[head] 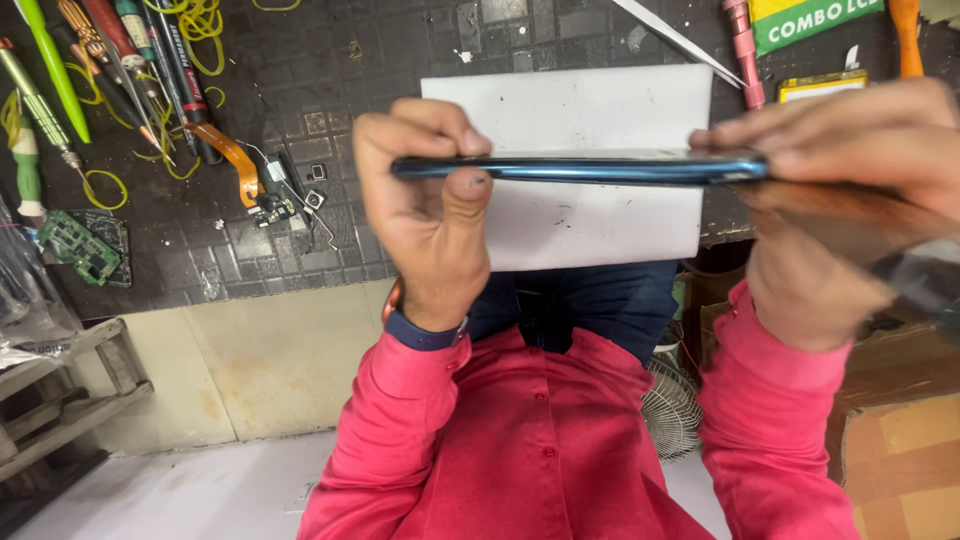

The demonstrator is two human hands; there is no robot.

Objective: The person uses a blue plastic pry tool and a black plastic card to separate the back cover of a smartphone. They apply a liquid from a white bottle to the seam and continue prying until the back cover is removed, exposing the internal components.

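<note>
I hold a slim blue phone (590,168) edge-on and level above the bench, one hand at each end. My left hand (420,215) grips its left end, thumb pressed on the near edge and fingers curled over the far side; a blue watch band sits on that wrist. My right hand (850,165) pinches the right end, with the fingers laid flat along it. Both sleeves are red. Under the phone lies a white sheet of paper (560,105) on the dark work mat (300,80).
Screwdrivers (120,60) and yellow rubber bands (200,25) lie at the mat's far left, with an orange flex cable (235,160) and a green circuit board (75,245). Tweezers (680,40) and a pink tool (745,50) are at the back right. Below the bench are a small fan (670,405) and cardboard boxes (900,460).
</note>
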